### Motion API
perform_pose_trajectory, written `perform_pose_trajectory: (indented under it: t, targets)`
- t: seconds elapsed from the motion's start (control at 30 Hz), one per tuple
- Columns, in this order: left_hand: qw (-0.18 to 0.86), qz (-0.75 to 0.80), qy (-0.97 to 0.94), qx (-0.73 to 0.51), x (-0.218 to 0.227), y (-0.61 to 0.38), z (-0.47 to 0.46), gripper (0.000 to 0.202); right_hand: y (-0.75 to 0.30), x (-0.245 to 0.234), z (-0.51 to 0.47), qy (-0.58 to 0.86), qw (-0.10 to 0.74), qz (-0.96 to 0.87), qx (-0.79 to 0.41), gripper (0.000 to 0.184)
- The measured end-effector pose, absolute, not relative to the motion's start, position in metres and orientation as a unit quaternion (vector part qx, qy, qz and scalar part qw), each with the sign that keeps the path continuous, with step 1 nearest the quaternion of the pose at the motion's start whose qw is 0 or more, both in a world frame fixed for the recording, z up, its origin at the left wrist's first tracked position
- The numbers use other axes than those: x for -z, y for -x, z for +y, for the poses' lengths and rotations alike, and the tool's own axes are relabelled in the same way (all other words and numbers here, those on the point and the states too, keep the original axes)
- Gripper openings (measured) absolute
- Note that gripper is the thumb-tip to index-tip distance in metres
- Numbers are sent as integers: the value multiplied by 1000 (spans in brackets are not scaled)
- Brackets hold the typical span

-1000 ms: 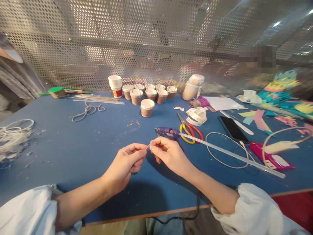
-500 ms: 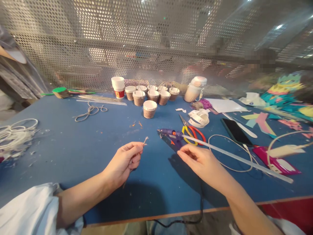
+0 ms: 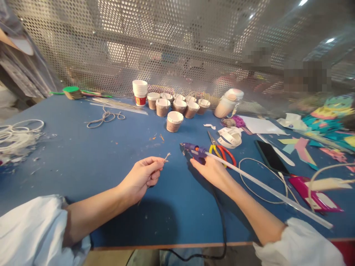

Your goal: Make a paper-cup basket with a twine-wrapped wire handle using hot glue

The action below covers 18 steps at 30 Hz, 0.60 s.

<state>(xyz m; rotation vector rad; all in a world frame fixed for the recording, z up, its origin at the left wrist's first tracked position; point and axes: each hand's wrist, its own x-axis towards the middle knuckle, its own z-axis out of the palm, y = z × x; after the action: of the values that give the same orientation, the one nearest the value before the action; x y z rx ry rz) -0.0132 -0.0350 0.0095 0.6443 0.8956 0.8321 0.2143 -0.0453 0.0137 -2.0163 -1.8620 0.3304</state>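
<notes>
While the left hand (image 3: 141, 179) pinches a short twine piece (image 3: 165, 158) (frayed tip up) between thumb and forefinger, right hand (image 3: 212, 171) at its 3 o'clock, fingers on the handle of the glue gun (image 3: 193, 150), grasp unclear, scissors (image 3: 222, 152) just beyond at 1 o'clock, paper cup (image 3: 174, 121) farther off at 11 o'clock

head view, forward-down, near table (image 3: 83, 166)

Free tabletop (image 3: 83, 162) left; glue gun (image 3: 194, 150) right

A blue desk (image 3: 83, 166) with a pale wooden front edge stands against a perforated metal screen (image 3: 111, 44), with bright lights (image 3: 330, 40) glinting in clear sheeting above
</notes>
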Motion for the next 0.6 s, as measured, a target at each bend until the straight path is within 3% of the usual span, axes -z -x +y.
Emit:
perform_pose_trajectory:
  t: [0.13,0.2,0.3,0.6]
  targets:
    - [772,417,-296,-377,-8,15,-33,17,-218,-8,-51,668,321,-628,-239,27]
    - [769,425,-298,-372,-8,16,-32,16,-216,-16,-61,637,349,-612,-315,27]
    - [762,440,-302,-366,-8,16,-32,14,-210,-30,-79,619,344,-617,-343,24]
    - [759,448,-308,-357,-12,13,-35,16,-202,-31,-92,621,273,-679,-281,25]
